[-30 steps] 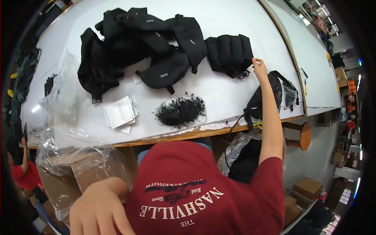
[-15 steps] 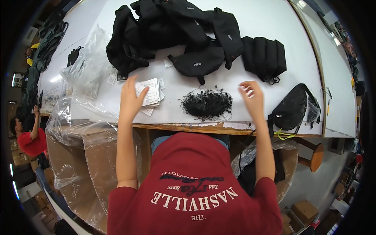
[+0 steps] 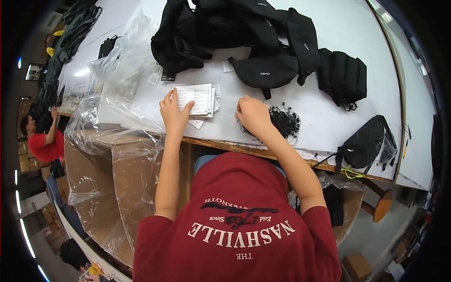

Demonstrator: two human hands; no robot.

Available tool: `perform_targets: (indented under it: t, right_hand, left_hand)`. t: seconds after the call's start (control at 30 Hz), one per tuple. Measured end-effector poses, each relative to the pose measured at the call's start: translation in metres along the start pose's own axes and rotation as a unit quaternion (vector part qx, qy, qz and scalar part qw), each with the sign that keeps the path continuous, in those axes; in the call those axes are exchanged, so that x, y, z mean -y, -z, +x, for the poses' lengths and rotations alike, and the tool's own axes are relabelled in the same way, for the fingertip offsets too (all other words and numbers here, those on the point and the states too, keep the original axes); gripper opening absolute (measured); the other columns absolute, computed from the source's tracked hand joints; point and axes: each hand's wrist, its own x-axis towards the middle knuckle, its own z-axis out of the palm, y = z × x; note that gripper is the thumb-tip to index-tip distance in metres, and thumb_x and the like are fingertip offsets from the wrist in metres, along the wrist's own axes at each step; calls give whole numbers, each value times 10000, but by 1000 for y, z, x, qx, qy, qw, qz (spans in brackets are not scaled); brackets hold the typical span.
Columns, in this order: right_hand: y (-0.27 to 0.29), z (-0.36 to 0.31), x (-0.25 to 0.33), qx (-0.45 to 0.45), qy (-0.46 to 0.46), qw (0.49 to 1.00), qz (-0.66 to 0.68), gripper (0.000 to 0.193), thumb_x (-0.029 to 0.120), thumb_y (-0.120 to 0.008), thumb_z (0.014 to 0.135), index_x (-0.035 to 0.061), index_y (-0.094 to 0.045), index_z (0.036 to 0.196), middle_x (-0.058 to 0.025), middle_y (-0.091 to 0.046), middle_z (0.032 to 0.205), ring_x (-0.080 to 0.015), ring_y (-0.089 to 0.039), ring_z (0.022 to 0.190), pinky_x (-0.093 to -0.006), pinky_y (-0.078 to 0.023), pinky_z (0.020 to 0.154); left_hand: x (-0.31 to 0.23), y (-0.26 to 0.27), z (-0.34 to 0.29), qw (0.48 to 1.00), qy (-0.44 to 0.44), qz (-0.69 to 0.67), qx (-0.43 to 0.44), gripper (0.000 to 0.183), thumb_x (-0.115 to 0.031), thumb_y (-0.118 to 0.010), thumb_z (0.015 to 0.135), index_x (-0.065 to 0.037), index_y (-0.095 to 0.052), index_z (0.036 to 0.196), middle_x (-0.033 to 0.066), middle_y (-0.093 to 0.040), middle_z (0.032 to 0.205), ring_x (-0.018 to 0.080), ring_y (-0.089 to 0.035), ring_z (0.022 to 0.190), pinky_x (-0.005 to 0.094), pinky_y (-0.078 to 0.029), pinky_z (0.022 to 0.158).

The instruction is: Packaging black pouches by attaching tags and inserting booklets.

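Note:
My left hand rests at the left edge of a stack of white printed cards, its thumb apart from the fingers and touching the lower part of the stack. Just left of a tangled pile of black tag strings, my right hand is over the table with its fingers curled together. It partly covers the pile, and whatever those fingers may hold is hidden. Beyond both hands lie several black waist bags, heaped together. A few loose labels show beside and under the cards.
Clear plastic bags lie at the left, and a plastic-lined cardboard box stands below the table edge. Folded black bags and another black bag sit at the right. A wooden stool is under the table; a person in red is far left.
My right hand has moved left, from beyond the right side of the string pile to its left side. My left hand has come against the card stack. The whole view has shifted.

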Motion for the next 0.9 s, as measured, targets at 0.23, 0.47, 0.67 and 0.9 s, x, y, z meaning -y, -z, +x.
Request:
perform_targets:
  t: [0.23, 0.47, 0.67, 0.9]
  right_hand:
    - [61, -13, 27, -6, 9, 989, 146, 128, 121, -665, 789, 19, -589, 779, -85, -606, 776, -208, -608, 712, -335, -493, 617]
    - [116, -41, 48, -257, -8, 849, 461, 74, 4, -572, 898, -2, -511, 941, -67, -630, 852, -71, -561, 691, -199, -432, 558]
    - [102, -42, 64, -130, -25, 834, 536, 238, -15, -516, 918, 26, -425, 1134, -48, -547, 797, -75, -501, 665, -202, -413, 600]
    - [98, -51, 67, -126, -18, 867, 482, 302, -26, -538, 893, 30, -391, 1150, -39, -541, 780, -73, -507, 683, -201, -420, 630]
  left_hand:
    - [-15, 15, 2, 995, 27, -84, -35, 372, -164, -696, 800, 13, -505, 1066, 152, -533, 1128, 278, -500, 1025, 372, -396, 897]
    - [-63, 57, -15, 808, 127, -556, 147, 364, -103, -622, 868, -61, -382, 1138, 86, -530, 1001, 132, -509, 925, 269, -434, 780]
    - [-128, 91, -34, 828, -25, -535, 168, 470, -2, -643, 822, -65, -366, 1196, 97, -479, 1138, 127, -526, 984, 252, -455, 795]
    - [-132, 79, -43, 763, -15, -625, 164, 260, -7, -620, 855, 4, -583, 1112, 42, -515, 1101, 81, -556, 918, 190, -463, 670]
